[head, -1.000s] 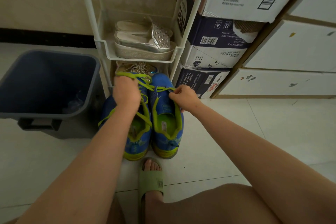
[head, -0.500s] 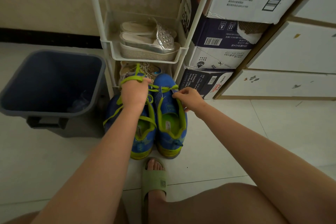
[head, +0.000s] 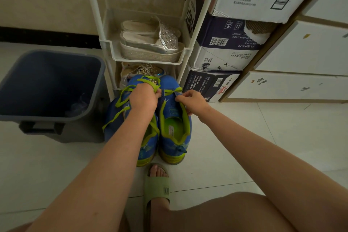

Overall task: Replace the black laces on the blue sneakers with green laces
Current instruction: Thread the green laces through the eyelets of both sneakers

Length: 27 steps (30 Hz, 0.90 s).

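Note:
Two blue sneakers stand side by side on the floor, toes toward the shelf: the left sneaker (head: pixel 116 117) and the right sneaker (head: pixel 174 130). Loose green laces (head: pixel 122 98) loop over the left one. My left hand (head: pixel 144 98) grips a bunch of green lace above the sneakers. My right hand (head: pixel 192 100) pinches the green lace at the right sneaker's eyelets near the tongue. No black lace shows.
A dark blue bin (head: pixel 47 84) stands left of the sneakers. A white shoe rack (head: pixel 148 58) with silver sandals (head: pixel 150 41) is just behind them. Stacked cartons (head: pixel 226 51) and white drawers (head: pixel 301 52) fill the right. My foot in a green slipper (head: pixel 157 186) sits below.
Both hands have stayed on the laces; my left hand has shifted slightly right toward the right sneaker, pulling the green lace with it. My right hand has barely moved.

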Available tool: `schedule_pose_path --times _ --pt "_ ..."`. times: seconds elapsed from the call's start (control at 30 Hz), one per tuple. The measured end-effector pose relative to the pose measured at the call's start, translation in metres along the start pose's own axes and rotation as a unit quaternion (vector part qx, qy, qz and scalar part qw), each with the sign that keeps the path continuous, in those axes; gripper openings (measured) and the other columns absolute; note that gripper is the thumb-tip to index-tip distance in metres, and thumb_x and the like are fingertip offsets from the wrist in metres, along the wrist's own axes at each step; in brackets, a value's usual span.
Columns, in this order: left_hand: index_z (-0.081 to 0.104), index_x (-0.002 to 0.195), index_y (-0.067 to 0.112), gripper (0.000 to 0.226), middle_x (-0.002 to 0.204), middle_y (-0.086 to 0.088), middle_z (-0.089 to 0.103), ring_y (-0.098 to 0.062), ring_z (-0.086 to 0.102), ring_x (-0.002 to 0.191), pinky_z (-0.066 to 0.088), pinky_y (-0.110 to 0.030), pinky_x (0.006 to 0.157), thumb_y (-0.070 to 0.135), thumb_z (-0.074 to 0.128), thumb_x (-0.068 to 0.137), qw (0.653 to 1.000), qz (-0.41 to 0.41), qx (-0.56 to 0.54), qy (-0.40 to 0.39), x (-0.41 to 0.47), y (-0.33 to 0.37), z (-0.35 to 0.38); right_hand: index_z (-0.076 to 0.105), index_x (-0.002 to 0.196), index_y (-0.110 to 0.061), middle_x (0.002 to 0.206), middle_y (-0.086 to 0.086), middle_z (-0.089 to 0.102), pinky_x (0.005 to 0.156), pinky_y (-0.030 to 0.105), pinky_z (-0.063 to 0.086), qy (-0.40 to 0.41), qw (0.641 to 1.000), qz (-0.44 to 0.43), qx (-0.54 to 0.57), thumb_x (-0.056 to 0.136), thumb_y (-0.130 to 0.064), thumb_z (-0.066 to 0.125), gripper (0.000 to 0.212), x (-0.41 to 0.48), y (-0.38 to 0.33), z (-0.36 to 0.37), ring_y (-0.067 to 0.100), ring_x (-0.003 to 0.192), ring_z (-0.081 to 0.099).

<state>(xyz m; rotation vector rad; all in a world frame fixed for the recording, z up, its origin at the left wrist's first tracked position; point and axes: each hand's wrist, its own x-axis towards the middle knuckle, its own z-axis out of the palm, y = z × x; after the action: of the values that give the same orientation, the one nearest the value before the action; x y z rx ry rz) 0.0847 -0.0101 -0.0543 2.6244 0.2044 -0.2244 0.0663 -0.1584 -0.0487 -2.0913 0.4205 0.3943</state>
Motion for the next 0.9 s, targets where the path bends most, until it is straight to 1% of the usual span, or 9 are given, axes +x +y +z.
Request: schedule_pose_path --times 0.13,0.3,0.43,0.53,0.6,0.63,0.7,0.8,0.9 --pt "0.066 0.096 -0.001 0.039 0.1 -0.018 0.066 -0.035 0.062 0.095 0.039 -0.036 0.067 0.036 0.051 0.096 0.999 -0.015 -0.025 0.038 -0.002 -0.002 -0.001 0.051 0.094 -0.01 0.072 0.003 0.051 0.053 0.027 0.048 -0.003 1.0 0.0 0.001 0.088 -0.025 0.063 0.02 0.0 0.001 0.0 0.015 0.058 0.051" --pt "0.072 0.094 0.006 0.023 0.094 -0.013 0.067 -0.029 0.062 0.087 0.04 -0.032 0.064 0.022 0.055 0.094 0.986 -0.034 -0.122 0.105 -0.004 -0.015 -0.008 0.052 0.096 -0.011 0.074 0.004 0.053 0.058 0.029 0.05 -0.003 1.0 0.007 -0.002 0.088 -0.027 0.062 0.021 0.002 0.002 -0.001 0.016 0.062 0.052" --pt "0.067 0.078 0.003 0.024 0.067 -0.007 0.058 -0.026 0.056 0.067 0.036 -0.029 0.05 0.023 0.06 0.088 0.976 -0.047 -0.197 0.073 0.0 -0.014 -0.01 0.051 0.089 -0.01 0.068 0.004 0.05 0.055 0.029 0.048 0.0 1.0 0.008 -0.004 0.088 -0.026 0.063 0.02 0.001 0.0 -0.001 0.015 0.059 0.05" --pt "0.059 0.07 0.004 0.035 0.061 -0.009 0.053 -0.027 0.055 0.067 0.039 -0.032 0.056 0.029 0.052 0.093 0.978 -0.035 -0.205 0.03 0.001 -0.011 -0.007 0.05 0.078 -0.014 0.067 0.002 0.05 0.053 0.027 0.045 0.003 1.0 0.008 -0.008 0.087 -0.027 0.064 0.021 0.003 0.0 0.0 0.014 0.057 0.049" --pt "0.052 0.062 0.005 0.042 0.059 -0.009 0.05 -0.029 0.054 0.069 0.038 -0.034 0.059 0.031 0.05 0.095 0.985 -0.023 -0.171 0.012 0.002 -0.009 -0.005 0.053 0.085 -0.013 0.069 0.0 0.052 0.053 0.024 0.044 0.024 1.0 -0.007 0.007 0.087 -0.029 0.064 0.02 0.007 0.001 0.002 0.013 0.059 0.05" --pt "0.051 0.061 0.006 0.043 0.06 -0.008 0.049 -0.03 0.054 0.071 0.036 -0.033 0.059 0.032 0.05 0.095 0.99 -0.018 -0.143 0.003 0.003 -0.007 -0.004 0.055 0.09 -0.012 0.071 -0.001 0.054 0.054 0.022 0.043 0.042 0.999 -0.025 0.021 0.087 -0.028 0.064 0.018 0.009 0.0 0.002 0.012 0.061 0.051" --pt "0.06 0.074 0.0 0.041 0.074 -0.013 0.058 -0.034 0.058 0.081 0.036 -0.034 0.063 0.034 0.052 0.095 0.995 -0.005 -0.095 -0.006 0.005 -0.005 -0.004 0.06 0.097 -0.013 0.078 0.001 0.057 0.057 0.02 0.042 0.074 0.994 -0.078 0.01 0.087 -0.018 0.062 0.011 0.014 -0.004 0.002 0.012 0.066 0.053" --pt "0.065 0.092 0.0 0.035 0.094 -0.017 0.065 -0.035 0.061 0.091 0.039 -0.036 0.065 0.034 0.059 0.092 0.999 0.007 -0.039 -0.002 0.007 -0.003 -0.003 0.067 0.1 -0.018 0.095 0.005 0.051 0.074 0.028 0.046 0.068 0.979 -0.151 -0.119 0.085 -0.012 0.063 0.017 0.021 -0.006 0.005 0.015 0.08 0.054" --pt "0.068 0.092 0.006 0.027 0.094 -0.014 0.066 -0.032 0.062 0.091 0.042 -0.034 0.065 0.032 0.062 0.09 1.0 0.007 -0.018 0.015 0.005 -0.002 0.0 0.071 0.102 -0.021 0.108 0.004 0.051 0.083 0.034 0.049 0.056 0.961 -0.173 -0.211 0.083 -0.012 0.066 0.021 0.023 -0.008 0.011 0.019 0.096 0.056"
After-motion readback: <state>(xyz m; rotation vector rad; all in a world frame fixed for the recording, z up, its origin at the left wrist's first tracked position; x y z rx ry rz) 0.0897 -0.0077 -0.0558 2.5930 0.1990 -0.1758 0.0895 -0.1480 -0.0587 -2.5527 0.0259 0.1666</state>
